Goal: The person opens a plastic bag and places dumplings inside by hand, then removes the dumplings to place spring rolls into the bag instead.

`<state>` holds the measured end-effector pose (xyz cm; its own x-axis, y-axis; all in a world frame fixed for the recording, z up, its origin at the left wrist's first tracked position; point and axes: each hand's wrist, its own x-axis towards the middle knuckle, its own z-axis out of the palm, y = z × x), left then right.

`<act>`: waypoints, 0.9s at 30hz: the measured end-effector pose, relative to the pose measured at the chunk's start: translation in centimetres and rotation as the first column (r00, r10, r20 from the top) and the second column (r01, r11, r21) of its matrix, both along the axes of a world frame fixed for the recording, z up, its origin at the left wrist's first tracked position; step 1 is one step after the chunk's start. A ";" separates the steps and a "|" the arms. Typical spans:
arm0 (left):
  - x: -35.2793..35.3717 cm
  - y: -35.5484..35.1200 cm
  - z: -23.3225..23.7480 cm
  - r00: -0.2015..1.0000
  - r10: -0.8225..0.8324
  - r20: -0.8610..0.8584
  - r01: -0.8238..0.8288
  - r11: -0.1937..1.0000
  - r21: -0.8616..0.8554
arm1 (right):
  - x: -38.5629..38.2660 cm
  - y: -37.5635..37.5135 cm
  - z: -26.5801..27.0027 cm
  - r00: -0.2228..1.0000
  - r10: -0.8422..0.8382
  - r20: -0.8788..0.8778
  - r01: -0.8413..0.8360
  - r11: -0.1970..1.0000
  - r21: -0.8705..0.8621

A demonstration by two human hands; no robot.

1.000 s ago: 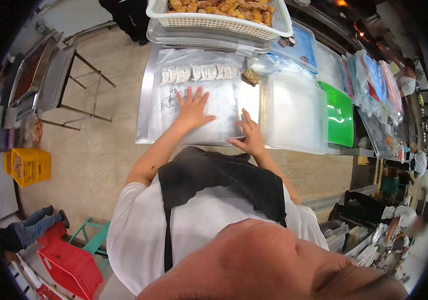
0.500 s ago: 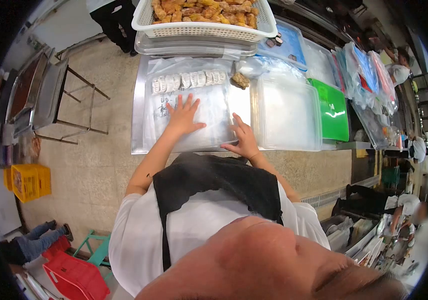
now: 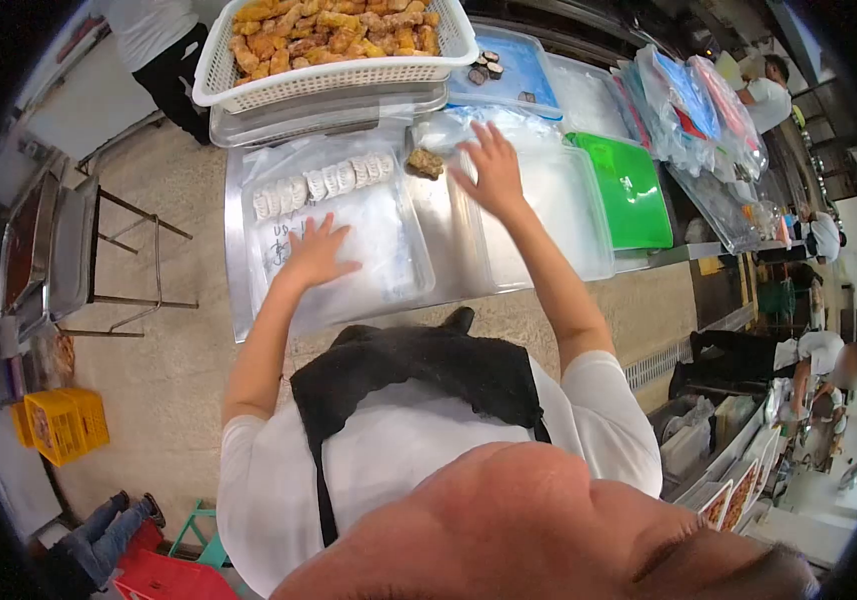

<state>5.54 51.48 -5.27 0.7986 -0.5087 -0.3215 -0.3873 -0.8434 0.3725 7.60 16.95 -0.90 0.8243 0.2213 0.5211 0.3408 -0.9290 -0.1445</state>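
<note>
My left hand (image 3: 318,254) lies with spread fingers on a clear plastic sheet over a tray (image 3: 379,262), just below a row of white pleated pieces (image 3: 324,183). Dark handwriting shows beside its fingers. My right hand (image 3: 492,172) is raised, fingers apart and holding nothing, over the upper left part of a translucent lidded box (image 3: 544,225). Left of that hand, a small brown lump (image 3: 425,163) rests on the metal table. Crumpled clear plastic (image 3: 449,128) lies just beyond it.
A white basket (image 3: 339,72) of orange-brown pieces stands at the back. Further right are a blue tray (image 3: 514,75), a green box (image 3: 624,190) and hanging plastic bags (image 3: 684,95). A yellow crate (image 3: 67,425) sits on the floor at left. Several people stand around.
My right hand has moved from the tray's right edge up and to the right, over the translucent box. My left hand stays on the plastic sheet. The view has shifted.
</note>
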 end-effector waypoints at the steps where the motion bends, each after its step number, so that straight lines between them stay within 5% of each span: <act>1: 1.4 -0.3 1.1 0.997 -0.019 -0.072 0.018 1.000 -0.018 | 2.0 -0.9 0.4 0.997 -0.070 -0.018 0.069 0.997 -0.030; 2: 2.3 -1.2 1.7 0.996 -0.030 0.082 0.051 0.963 -0.264 | 4.0 -1.6 0.2 0.996 -0.083 -0.029 0.082 0.996 -0.034; 5: 7.2 -6.7 2.2 0.997 0.079 0.012 -0.052 0.751 -0.659 | 7.3 -3.1 -1.1 0.986 -0.133 -0.097 0.134 0.991 -0.004; 7: 10.9 -11.3 1.4 0.988 0.151 -0.041 -0.129 0.645 -0.753 | 8.5 -3.0 -1.2 0.974 -0.134 -0.183 0.144 0.989 0.044; 9: 14.3 -16.2 -1.9 0.846 0.222 -0.485 -0.534 0.360 -0.765 | 9.5 -3.5 -2.0 0.977 -0.109 -0.186 0.120 0.992 0.045; 12: 15.6 -20.7 -2.2 0.763 0.427 -0.485 -0.642 0.417 -0.644 | 9.8 -4.1 -2.1 0.984 -0.037 -0.176 0.037 0.999 -0.001; 15: 16.2 -21.7 -3.5 0.898 0.436 -0.059 -0.372 0.684 -0.628 | 10.5 -4.7 -2.4 0.991 0.042 -0.127 -0.038 0.999 0.036; 19: 13.7 -22.6 -0.8 0.838 0.498 0.224 -0.177 0.636 -0.751 | 11.9 -5.3 -3.4 0.971 0.121 -0.204 -0.111 0.992 0.059; 24: 12.8 -22.2 6.9 0.619 0.591 0.517 0.000 0.658 -0.753 | 13.2 -7.2 -4.8 0.964 0.126 -0.232 -0.115 0.991 0.063; 27: 12.8 -19.7 9.7 0.543 0.788 0.290 0.055 0.311 -0.949 | 13.3 -7.7 -4.3 0.965 0.125 -0.231 -0.116 0.992 0.055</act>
<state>18.39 31.78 4.41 0.6749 0.3005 0.6739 -0.5688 -0.3698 0.7346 20.93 9.24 -5.20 0.8926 0.3093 0.3281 0.4023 -0.8748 -0.2700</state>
